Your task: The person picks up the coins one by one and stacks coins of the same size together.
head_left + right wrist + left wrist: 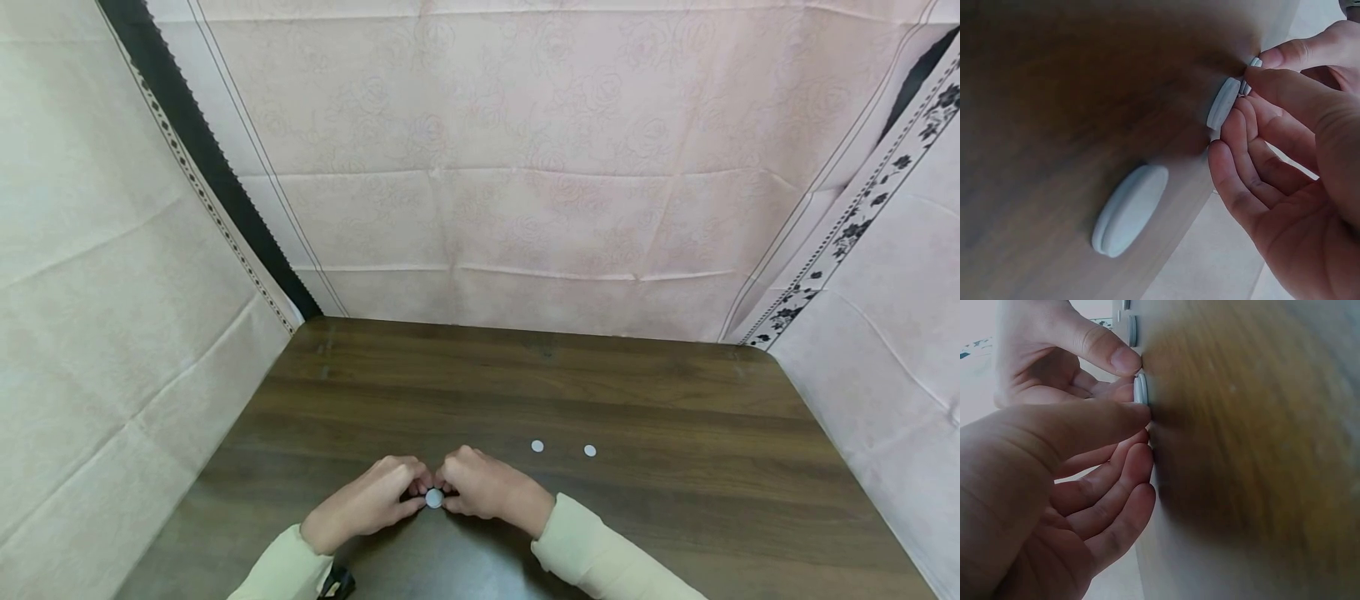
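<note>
A small white disc (434,498) sits between the fingertips of both hands, low over the brown table. In the left wrist view its edge (1140,390) looks layered, with a line running round it. My left hand (382,496) pinches it from the left, the thumb against its near side. From the right, my right hand (480,485) pinches it with thumb and curled fingers. Two similar white discs lie flat on the wood to the right, one nearer (537,446) and one farther (590,451). The fingertips behind the pinched disc are partly hidden.
The dark wooden table (675,517) spreads around the hands. Pale patterned cloth (525,167) hangs behind its far edge and along both sides. A black band (337,582) shows at the left wrist, below the sleeve cuff.
</note>
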`<action>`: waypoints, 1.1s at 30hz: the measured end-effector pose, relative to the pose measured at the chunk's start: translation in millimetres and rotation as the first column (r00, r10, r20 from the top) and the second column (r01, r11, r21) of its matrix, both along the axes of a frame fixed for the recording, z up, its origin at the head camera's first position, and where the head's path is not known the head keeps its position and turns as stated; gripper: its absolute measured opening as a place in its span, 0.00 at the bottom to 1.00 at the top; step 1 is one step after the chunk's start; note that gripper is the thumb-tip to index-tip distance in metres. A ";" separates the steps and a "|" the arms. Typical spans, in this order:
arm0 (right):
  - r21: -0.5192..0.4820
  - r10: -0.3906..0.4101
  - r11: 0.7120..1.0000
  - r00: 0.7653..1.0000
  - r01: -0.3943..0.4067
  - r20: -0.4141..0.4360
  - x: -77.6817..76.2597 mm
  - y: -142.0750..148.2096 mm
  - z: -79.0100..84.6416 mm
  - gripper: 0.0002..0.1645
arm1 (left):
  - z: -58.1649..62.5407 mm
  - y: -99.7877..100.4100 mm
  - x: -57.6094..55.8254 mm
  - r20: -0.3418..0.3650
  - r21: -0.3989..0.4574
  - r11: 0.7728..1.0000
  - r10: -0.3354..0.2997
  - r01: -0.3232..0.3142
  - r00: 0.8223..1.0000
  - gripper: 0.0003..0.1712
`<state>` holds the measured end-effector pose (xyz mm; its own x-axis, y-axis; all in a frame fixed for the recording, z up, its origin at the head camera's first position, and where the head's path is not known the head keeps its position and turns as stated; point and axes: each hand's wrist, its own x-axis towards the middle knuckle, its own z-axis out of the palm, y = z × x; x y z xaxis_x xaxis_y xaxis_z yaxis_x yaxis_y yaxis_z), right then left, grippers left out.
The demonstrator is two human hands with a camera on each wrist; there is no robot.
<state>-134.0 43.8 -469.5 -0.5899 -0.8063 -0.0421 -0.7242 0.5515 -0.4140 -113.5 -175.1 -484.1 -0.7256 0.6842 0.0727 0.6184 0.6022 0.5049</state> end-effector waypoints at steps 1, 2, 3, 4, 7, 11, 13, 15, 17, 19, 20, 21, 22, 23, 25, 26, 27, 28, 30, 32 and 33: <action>0.000 -0.002 1.000 1.000 0.002 0.006 0.1 0.1 0.1 0.04 | -0.2 -0.1 0.2 0.003 0.006 1.000 0.001 -0.001 1.000 0.06; 0.000 -0.003 1.000 1.000 0.003 0.009 0.0 0.2 -0.1 0.04 | -0.4 -0.3 0.5 0.002 0.008 1.000 0.002 -0.002 1.000 0.06; 0.000 -0.003 1.000 1.000 0.003 0.011 0.1 0.3 0.0 0.04 | -0.4 -0.5 0.9 0.007 0.013 1.000 0.002 -0.002 1.000 0.06; -0.001 -0.003 1.000 1.000 0.003 0.008 0.2 0.3 0.0 0.05 | -0.5 -0.7 1.2 0.011 0.016 1.000 0.003 -0.003 1.000 0.06; -0.008 -0.003 1.000 1.000 0.003 0.003 0.4 0.5 -0.1 0.06 | -0.6 -1.0 1.7 0.023 0.023 1.000 0.008 -0.009 1.000 0.06; -0.012 -0.002 1.000 1.000 0.002 0.000 0.6 0.7 -0.5 0.06 | -0.6 -1.0 2.2 0.028 0.024 1.000 0.010 -0.011 1.000 0.06; -0.016 0.001 1.000 1.000 -0.001 0.000 0.1 0.8 -1.4 0.06 | -0.9 -0.9 2.3 0.026 0.024 1.000 0.009 -0.010 1.000 0.06; -0.020 0.003 1.000 1.000 -0.003 -0.006 -0.4 0.8 -2.2 0.06 | -1.0 -0.7 2.3 0.027 0.025 1.000 0.009 -0.010 1.000 0.06; -0.026 0.008 1.000 1.000 -0.008 -0.012 -0.9 0.9 -3.2 0.06 | -1.0 -0.7 2.3 0.033 0.028 1.000 0.010 -0.011 0.999 0.06; -0.034 0.013 0.999 1.000 -0.014 -0.020 -0.9 1.0 -3.7 0.06 | -0.9 -0.9 2.3 0.037 0.030 0.999 0.010 -0.011 0.999 0.06; -0.037 0.017 0.999 1.000 -0.017 -0.024 -0.9 1.1 -3.8 0.06 | -0.8 -0.9 2.3 0.039 0.031 0.999 0.010 -0.011 0.999 0.06; -0.040 0.020 0.999 0.999 -0.021 -0.025 -1.1 1.1 -4.0 0.06 | -0.8 -1.0 2.3 0.039 0.032 0.999 0.010 -0.011 0.999 0.06; -0.041 0.021 0.999 0.999 -0.022 -0.025 -1.0 1.4 -3.9 0.06 | -0.8 -1.1 2.3 0.039 0.033 0.999 0.010 -0.011 0.999 0.06; -0.041 0.021 0.999 0.999 -0.022 -0.024 -1.0 1.6 -3.8 0.05 | -0.9 -1.1 2.4 0.037 0.033 0.999 0.010 -0.011 0.999 0.07; -0.035 0.018 0.999 1.000 -0.019 -0.021 -1.0 2.1 -3.7 0.03 | -1.2 -1.2 2.3 0.034 0.034 0.999 0.009 -0.011 0.999 0.06; -0.030 0.016 0.999 1.000 -0.017 -0.022 -1.1 2.4 -3.5 0.03 | -1.5 -1.3 2.3 0.033 0.034 0.999 0.009 -0.010 0.999 0.06; -0.026 0.014 1.000 1.000 -0.014 -0.020 -1.0 2.6 -3.3 0.02 | -1.7 -1.3 2.4 0.033 0.034 0.999 0.009 -0.010 0.999 0.06; -0.024 0.011 1.000 1.000 -0.012 -0.018 -1.0 2.9 -3.3 0.02 | -1.9 -1.4 2.3 0.032 0.033 0.999 0.009 -0.010 0.999 0.06; -0.024 0.011 1.000 1.000 -0.011 -0.014 -1.1 3.1 -3.6 0.02 | -2.3 -1.6 2.4 0.031 0.034 0.999 0.007 -0.008 1.000 0.06; -0.027 0.012 1.000 1.000 -0.012 -0.008 -1.3 3.3 -4.0 0.02 | -2.8 -1.8 2.4 0.027 0.033 0.999 0.007 -0.008 1.000 0.06; -0.030 0.013 0.999 1.000 -0.013 -0.006 -1.3 3.3 -4.3 0.03 | -3.0 -1.9 2.4 0.025 0.032 0.999 0.007 -0.007 1.000 0.06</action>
<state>-135.3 47.1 -473.8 -0.5794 -0.8149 -0.0144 -0.7340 0.5294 -0.4255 -111.0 -177.0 -487.1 -0.7322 0.6768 0.0764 0.6015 0.5899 0.5387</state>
